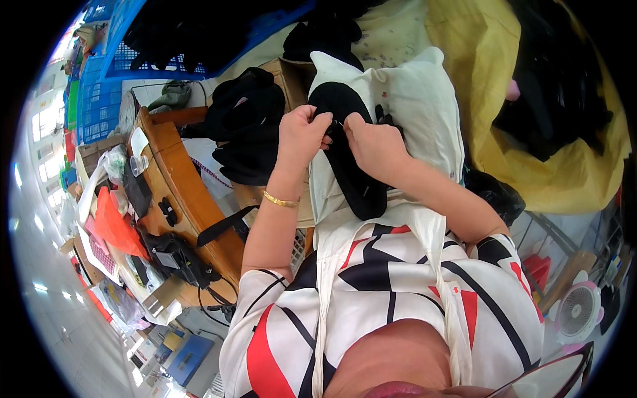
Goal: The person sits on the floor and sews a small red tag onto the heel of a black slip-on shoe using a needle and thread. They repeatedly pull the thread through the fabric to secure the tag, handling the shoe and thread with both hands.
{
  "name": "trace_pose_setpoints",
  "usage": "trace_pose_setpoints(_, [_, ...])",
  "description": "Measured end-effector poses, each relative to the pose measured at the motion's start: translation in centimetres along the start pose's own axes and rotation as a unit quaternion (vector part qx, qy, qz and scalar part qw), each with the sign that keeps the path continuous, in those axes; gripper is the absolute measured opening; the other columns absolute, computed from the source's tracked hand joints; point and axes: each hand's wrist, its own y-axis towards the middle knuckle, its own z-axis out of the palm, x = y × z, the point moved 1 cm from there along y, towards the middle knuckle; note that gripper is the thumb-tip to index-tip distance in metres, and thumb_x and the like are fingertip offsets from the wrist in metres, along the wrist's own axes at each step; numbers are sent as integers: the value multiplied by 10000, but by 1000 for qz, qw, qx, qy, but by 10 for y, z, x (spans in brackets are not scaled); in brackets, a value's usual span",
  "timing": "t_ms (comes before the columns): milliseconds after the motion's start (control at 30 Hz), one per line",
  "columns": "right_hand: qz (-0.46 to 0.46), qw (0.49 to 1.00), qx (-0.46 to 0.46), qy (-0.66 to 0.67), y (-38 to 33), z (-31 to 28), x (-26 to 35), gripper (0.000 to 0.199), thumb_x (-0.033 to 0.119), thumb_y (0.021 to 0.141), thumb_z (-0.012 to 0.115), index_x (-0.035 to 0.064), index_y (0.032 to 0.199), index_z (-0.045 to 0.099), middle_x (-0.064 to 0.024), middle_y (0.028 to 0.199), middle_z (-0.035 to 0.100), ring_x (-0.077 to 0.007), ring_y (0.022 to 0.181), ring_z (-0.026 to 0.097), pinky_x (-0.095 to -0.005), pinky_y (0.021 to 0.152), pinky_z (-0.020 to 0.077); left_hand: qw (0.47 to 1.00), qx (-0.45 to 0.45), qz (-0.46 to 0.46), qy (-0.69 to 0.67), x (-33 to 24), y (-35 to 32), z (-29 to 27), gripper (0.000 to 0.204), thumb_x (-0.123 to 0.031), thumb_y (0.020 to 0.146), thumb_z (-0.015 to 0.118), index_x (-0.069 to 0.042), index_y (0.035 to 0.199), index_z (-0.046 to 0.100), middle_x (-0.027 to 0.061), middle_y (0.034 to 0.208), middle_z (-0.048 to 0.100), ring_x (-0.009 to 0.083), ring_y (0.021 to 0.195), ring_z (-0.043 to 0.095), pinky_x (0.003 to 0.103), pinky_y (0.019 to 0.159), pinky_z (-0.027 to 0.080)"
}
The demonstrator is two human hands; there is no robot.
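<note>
A: State hand positions.

B: The left hand [302, 136] and the right hand [373, 144] meet at upper centre of the frame. Both sets of fingers are pinched together on the upper edge of a black fabric piece [348, 166], an elongated, sole-like shape. A gold bracelet [280, 199] sits on the left wrist.

A: Where does the piece rest?

B: On a white cloth cushion [424, 106] in the lap, centre frame, running from the hands down toward the torso.

A: Describe the work surface.

B: A wooden table [192, 192] lies left of centre. On it: a heap of black fabric [249, 126] at its upper end, a black device with cables [178, 259] at its lower end, and an orange bag [116, 225] just left of it.

A: And the room?

B: Blue plastic crates [106, 66] stack at upper left. A yellow sack [491, 73] holding dark material fills the upper right. A small pink fan [578, 312] stands at lower right. A pale floor with light reflections curves along the left rim.
</note>
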Motion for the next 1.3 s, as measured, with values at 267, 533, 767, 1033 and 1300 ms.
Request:
trace_pose_setpoints(267, [-66,995,-47,-54,1,9,0,123,69,836,551,39,907,456,-115,654,616,-308,585,645,-405,486,487,996,69,-50,-40,-9,2,-8,135,-131,873,663,-46,789,600,-11,666,574,67,500,545,214,451,468])
trace_pose_setpoints(533, [-45,997,11,-64,2,-8,-2,71,105,913,533,72,958,489,-125,684,615,-355,634,625,-471,534,466,994,72,-52,-61,-6,0,-6,119,-142,884,653,-72,798,610,-34,666,572,54,510,525,203,465,452])
trace_pose_setpoints(767, [-36,999,31,-18,7,-13,-4,68,117,929,516,71,980,506,-153,749,641,-376,673,626,-492,566,470,993,86,-44,-61,-7,1,-7,158,-150,870,653,-47,770,588,-15,648,546,72,504,512,219,450,426])
trace_pose_setpoints(1033, [-64,997,-47,-5,2,3,-6,86,93,898,533,59,927,460,-136,672,612,-361,620,628,-466,523,484,991,110,-55,-57,-8,3,-8,143,-158,900,632,-84,782,598,-37,669,556,57,514,514,203,461,423])
trace_pose_setpoints(1300, [-52,996,-71,3,4,5,1,90,90,914,539,56,946,463,-145,694,612,-361,640,629,-456,531,480,985,121,-69,-105,-5,2,-8,167,-159,911,613,-91,762,577,-35,665,550,68,509,524,213,443,420])
